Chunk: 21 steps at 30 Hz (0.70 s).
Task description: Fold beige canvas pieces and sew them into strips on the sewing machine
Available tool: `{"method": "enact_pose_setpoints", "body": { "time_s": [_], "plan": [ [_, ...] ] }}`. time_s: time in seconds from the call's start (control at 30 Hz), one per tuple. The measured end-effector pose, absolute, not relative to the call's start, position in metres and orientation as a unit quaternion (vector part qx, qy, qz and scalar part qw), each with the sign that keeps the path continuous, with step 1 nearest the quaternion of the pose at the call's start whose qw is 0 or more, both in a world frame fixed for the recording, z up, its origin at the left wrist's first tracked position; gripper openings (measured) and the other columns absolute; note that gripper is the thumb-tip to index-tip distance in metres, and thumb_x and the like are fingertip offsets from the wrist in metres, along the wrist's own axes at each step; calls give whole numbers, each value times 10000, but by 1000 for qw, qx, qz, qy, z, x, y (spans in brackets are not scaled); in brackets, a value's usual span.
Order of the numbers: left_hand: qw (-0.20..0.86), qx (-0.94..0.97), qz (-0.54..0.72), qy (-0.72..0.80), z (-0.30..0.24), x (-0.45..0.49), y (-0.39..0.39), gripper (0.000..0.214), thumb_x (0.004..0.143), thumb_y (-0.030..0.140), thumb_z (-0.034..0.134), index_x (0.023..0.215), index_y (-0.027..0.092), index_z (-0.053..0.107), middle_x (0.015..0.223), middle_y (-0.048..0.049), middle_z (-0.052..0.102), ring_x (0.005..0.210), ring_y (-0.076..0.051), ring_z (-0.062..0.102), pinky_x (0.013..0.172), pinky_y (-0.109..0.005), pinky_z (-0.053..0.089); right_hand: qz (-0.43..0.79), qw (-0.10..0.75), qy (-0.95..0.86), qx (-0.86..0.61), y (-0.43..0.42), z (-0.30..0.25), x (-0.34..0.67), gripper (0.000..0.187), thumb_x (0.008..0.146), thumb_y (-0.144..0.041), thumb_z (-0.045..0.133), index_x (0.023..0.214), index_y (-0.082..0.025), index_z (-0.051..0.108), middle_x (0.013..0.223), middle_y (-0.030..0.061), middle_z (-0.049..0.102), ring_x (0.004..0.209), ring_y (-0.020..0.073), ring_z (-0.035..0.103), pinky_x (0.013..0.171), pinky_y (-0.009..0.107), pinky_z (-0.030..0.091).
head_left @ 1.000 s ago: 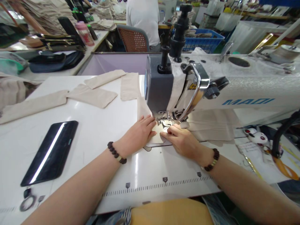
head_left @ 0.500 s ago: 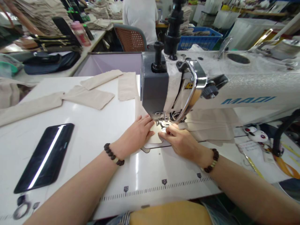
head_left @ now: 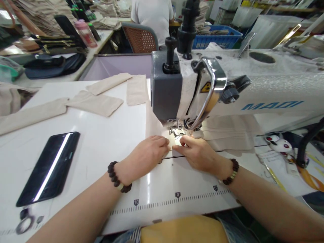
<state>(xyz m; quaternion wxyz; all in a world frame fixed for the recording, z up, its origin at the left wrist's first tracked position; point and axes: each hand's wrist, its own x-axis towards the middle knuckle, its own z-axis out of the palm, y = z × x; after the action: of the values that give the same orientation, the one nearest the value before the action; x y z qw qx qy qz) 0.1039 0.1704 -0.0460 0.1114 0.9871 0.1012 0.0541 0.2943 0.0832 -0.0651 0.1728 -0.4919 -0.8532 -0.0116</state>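
Observation:
Both my hands rest on a beige fabric piece just in front of the presser foot of a white sewing machine. My left hand has its fingers curled, pinching the near edge of the fabric. My right hand pinches the same edge from the right, fingertips almost touching the left hand's. The fabric runs back under the needle and past the machine head. Each wrist wears a dark bead bracelet.
A black phone lies on the white table at the left, with small rings near the front corner. Several beige strips lie behind. More folded fabric sits under the machine arm. A person sits on a chair beyond.
My left hand has drawn back towards me and curled from flat into a pinch. Less fabric now shows in front of the presser foot. My right hand has barely moved.

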Motion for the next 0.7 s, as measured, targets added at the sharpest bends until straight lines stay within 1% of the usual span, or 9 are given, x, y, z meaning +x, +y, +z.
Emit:
{"method": "enact_pose_setpoints", "body": {
  "time_s": [0.1, 0.23, 0.33, 0.43, 0.57, 0.7],
  "plan": [
    [114, 986, 69, 102, -47, 106, 174, 205, 904, 129, 411, 964, 113, 606, 996, -78, 578, 959, -185, 546, 883, -339, 468, -24, 169, -843, -511, 85, -68, 293, 313, 874, -92, 339, 1008, -153, 615, 808, 52, 519, 610, 135, 401, 577, 262, 325],
    [120, 983, 61, 123, -50, 108, 180, 200, 911, 141, 408, 964, 103, 597, 1021, -87, 563, 1011, -184, 526, 920, -342, 450, -36, 161, -825, -540, 88, -69, 291, 303, 858, -87, 359, 1008, -156, 614, 833, 66, 547, 658, 145, 450, 588, 256, 352],
    [119, 981, 65, 137, -53, 111, 183, 207, 920, 155, 396, 982, 117, 590, 1007, -74, 568, 1003, -171, 534, 918, -337, 455, -37, 140, -814, -562, 91, -67, 289, 326, 838, -69, 370, 1051, -162, 600, 856, 70, 564, 688, 152, 477, 604, 254, 375],
    [111, 981, 79, 140, -56, 114, 186, 213, 924, 148, 380, 955, 128, 590, 989, -59, 577, 997, -161, 544, 924, -329, 453, -38, 122, -805, -579, 92, -67, 287, 362, 814, -52, 392, 1104, -163, 578, 868, 70, 574, 696, 157, 491, 604, 254, 390],
    [95, 978, 102, 152, -58, 118, 189, 191, 908, 114, 396, 930, 112, 587, 1017, -71, 581, 945, -160, 564, 887, -312, 472, -42, 119, -800, -587, 92, -68, 286, 378, 795, -43, 419, 1123, -159, 568, 885, 73, 583, 702, 162, 501, 598, 254, 398],
    [85, 976, 126, 158, -56, 119, 191, 143, 884, 105, 449, 909, 103, 589, 946, -73, 592, 919, -181, 571, 869, -326, 476, -47, 119, -798, -589, 92, -69, 286, 345, 795, -44, 421, 1073, -164, 586, 896, 75, 589, 713, 165, 508, 590, 254, 397]
  ]
}}
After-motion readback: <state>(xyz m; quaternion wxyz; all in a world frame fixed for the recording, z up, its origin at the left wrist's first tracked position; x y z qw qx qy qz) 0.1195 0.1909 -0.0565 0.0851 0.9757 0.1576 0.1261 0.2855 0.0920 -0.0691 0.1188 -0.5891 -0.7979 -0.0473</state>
